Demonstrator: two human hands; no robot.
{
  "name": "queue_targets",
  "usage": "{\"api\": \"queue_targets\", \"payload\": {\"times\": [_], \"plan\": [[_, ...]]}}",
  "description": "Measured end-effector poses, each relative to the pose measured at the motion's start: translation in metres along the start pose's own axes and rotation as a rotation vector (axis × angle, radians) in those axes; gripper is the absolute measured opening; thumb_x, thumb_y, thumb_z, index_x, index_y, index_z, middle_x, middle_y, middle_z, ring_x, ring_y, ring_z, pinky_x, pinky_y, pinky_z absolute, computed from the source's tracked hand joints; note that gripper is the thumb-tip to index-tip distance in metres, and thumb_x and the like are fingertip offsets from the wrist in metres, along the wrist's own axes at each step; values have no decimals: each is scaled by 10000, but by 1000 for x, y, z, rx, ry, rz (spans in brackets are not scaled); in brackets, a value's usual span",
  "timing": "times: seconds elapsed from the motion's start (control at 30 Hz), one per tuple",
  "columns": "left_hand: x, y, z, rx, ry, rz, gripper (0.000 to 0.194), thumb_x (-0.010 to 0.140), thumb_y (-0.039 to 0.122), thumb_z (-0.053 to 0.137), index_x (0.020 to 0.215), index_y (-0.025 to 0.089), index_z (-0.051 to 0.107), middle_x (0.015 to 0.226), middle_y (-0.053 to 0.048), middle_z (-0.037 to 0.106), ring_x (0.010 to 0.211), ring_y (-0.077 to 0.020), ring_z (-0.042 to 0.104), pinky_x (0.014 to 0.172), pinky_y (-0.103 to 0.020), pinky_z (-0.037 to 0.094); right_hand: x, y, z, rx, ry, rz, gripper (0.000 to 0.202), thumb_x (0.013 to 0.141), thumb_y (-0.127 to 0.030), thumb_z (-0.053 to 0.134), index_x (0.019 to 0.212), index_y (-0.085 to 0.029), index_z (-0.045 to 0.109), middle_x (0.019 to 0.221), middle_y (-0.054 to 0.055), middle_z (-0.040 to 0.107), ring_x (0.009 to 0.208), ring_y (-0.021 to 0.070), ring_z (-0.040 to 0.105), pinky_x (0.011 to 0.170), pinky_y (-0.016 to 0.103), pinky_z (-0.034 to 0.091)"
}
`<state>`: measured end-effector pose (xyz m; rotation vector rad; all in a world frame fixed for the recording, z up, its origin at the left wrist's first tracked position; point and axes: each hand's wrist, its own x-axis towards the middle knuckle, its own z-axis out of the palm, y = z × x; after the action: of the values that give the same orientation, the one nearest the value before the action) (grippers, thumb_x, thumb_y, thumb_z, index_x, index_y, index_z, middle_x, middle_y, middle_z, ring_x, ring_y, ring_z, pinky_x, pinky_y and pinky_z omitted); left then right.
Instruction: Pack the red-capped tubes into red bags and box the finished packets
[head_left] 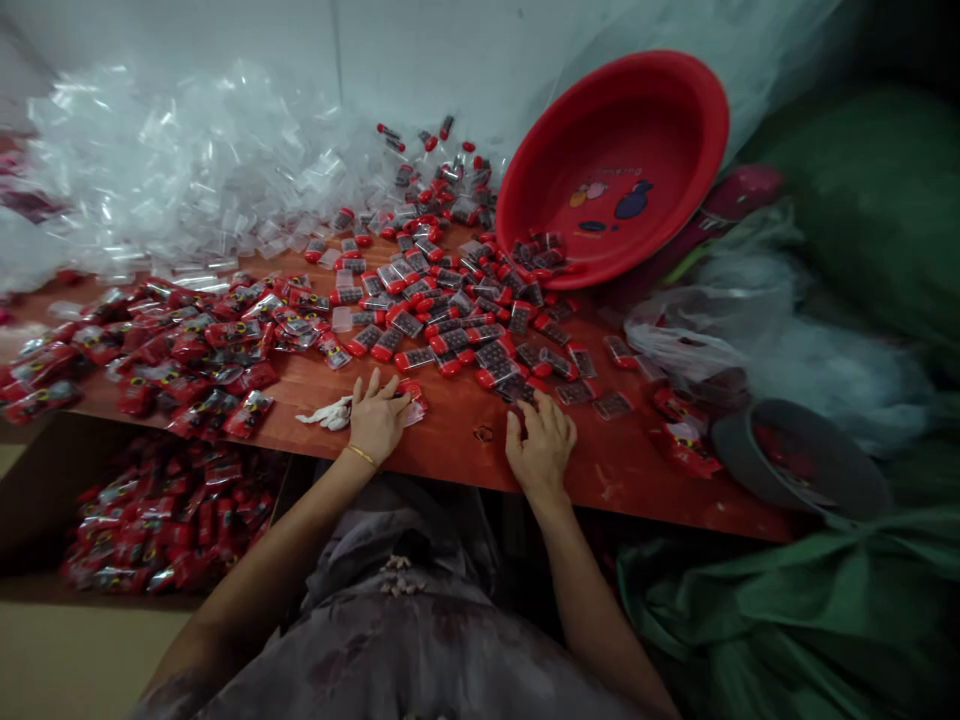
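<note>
My left hand (377,418) rests near the table's front edge with its fingers spread, beside a red printed wrapper (415,400) that shows past its fingertips. A crumpled white cloth or glove (326,415) lies just left of it. My right hand (545,440) is at the near side of a pile of small dark-patterned clear cases with red ends (450,335). Its fingers are bent and apart, with the fingertips at the closest cases (510,380); whether they touch is hard to see. A heap of red wrapped packets (210,335) spreads over the table's left part.
A red basin (611,130) leans tilted at the back right. Clear plastic sleeves (180,160) are heaped at the back left. An open box of red packets (172,510) stands below the table's left edge. A grey bowl (802,460) and plastic bags (795,340) are at right.
</note>
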<state>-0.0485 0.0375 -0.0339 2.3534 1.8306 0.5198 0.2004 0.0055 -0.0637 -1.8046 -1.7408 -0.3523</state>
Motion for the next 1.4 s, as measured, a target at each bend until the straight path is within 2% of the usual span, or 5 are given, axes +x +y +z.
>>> {"api": "queue_targets", "payload": {"times": [0.17, 0.47, 0.77, 1.0, 1.4], "plan": [[-3, 0, -3, -65, 187, 6, 256, 855, 353, 521, 1024, 290, 703, 1274, -69, 591, 1295, -326, 406, 1051, -556, 281, 0, -36, -11, 384, -7, -60, 203, 861, -284, 514, 970, -192, 658, 1006, 90, 699, 965, 216, 604, 910, 397, 402], [-7, 26, -22, -479, 280, -101, 377, 817, 329, 578, 1177, 226, 613, 1291, -102, 578, 1288, -289, 423, 1081, -509, 268, 27, -121, 2, 1161, -352, 372, 307, 844, -417, 477, 689, -178, 590, 625, -17, 598, 595, 121, 535, 579, 228, 425], [1, 51, -27, -1642, -89, -698, 369, 461, 400, 834, 661, 133, 676, 635, 11, 652, 569, -92, 575, 598, -222, 499, 19, -104, -3, 885, -212, 226, 355, 889, -370, 390, 571, -214, 385, 544, -42, 415, 538, 102, 393, 547, 234, 326], [7, 63, -29, -1685, -108, -793, 429, 343, 342, 877, 640, 111, 670, 652, -13, 675, 596, -97, 600, 603, -216, 496, 18, -72, -14, 787, -283, 135, 341, 913, -389, 355, 705, -202, 549, 700, 20, 591, 686, 141, 548, 669, 252, 423], [9, 77, -29, -1779, -328, -903, 375, 491, 367, 846, 726, 152, 649, 696, -20, 677, 620, -130, 630, 607, -255, 495, 41, 4, -14, -166, -322, 498, 287, 798, -364, 549, 908, -118, 647, 992, 205, 639, 967, 347, 572, 762, 457, 428]]}}
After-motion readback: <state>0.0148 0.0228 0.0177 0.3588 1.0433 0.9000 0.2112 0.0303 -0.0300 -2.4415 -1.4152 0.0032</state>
